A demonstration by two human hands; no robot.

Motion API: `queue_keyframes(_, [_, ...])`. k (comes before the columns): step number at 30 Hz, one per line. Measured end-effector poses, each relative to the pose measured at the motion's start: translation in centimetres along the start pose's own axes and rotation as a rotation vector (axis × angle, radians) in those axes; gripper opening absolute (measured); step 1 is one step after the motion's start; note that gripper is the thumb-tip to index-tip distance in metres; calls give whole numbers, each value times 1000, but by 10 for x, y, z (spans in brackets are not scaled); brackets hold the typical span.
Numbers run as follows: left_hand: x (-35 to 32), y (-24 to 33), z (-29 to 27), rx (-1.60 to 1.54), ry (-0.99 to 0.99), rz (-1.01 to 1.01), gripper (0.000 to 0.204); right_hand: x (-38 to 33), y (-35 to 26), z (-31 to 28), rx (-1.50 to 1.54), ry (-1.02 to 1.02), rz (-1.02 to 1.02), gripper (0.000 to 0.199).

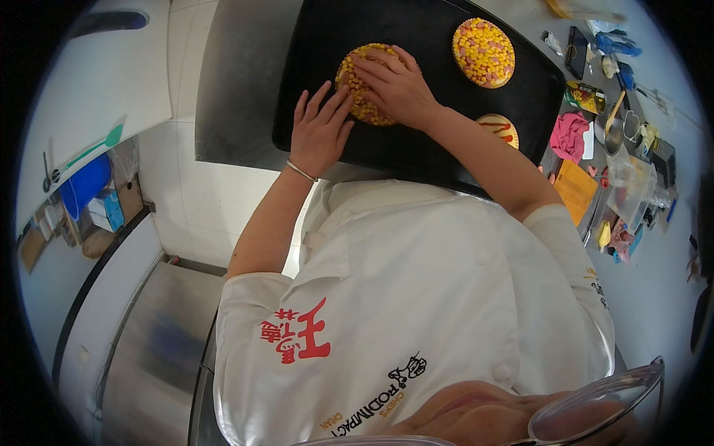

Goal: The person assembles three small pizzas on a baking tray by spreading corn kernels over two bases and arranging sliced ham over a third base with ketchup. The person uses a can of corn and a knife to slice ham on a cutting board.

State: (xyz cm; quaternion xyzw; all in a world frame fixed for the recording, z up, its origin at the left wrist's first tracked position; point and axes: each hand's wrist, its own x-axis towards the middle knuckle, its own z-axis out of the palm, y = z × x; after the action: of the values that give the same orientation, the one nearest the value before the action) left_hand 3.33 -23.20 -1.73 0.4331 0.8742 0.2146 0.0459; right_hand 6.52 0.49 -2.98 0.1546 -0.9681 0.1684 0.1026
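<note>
A round pizza (370,111), topped with yellow kernels and pink pieces, lies on a black tray (316,48) in the upper centre of the frame; the tray rests on a steel table (238,82). The left hand (320,130), banded by a pale bracelet (302,171), has its fingers spread, the tips at the pizza's left edge. The right hand (400,83) lies palm down over the topping, fingers extended and slightly parted. Neither set of fingers closes round anything I can see; whether kernels lie beneath the right palm, I cannot tell.

Writing: large red characters (297,334) mark the white jacket (439,260) at lower left; black and ochre lettering, with a small drawn figure (409,369), runs along the bottom centre. Further sleeve lettering at right is foreshortened. A yellow-and-green can (585,97) at upper right bears a label too small to read from here.

Obscured parts: the right hand covers much of the pizza; the right forearm hides part of a sauce-streaked base (504,132). A second topped pizza (484,53) shows whole. The frame's upper edge cuts the tray, and the clear plastic items (632,189) at right blur together.
</note>
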Motion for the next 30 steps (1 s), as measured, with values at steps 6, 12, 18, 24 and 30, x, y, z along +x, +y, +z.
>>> queue_keyframes(6, [0, 0, -4, 28, 59, -19, 40, 2, 2, -1, -12, 19, -34, 37])
queue_keyframes(12, [-4, -3, -5, 13, 103, -4, 38, 0, -11, -5, 45, 61, 11, 36])
queue_keyframes(18, [1, -3, -4, 13, 87, -7, 37, -3, -16, 4, 78, 56, -3, 30])
queue_keyframes(24, [6, -12, -1, 68, 84, -30, 41, -26, -6, -13, 35, 24, 42, 34])
queue_keyframes(30, [9, -13, -1, 163, 86, 36, 38, -16, -25, 2, 93, 76, -15, 38])
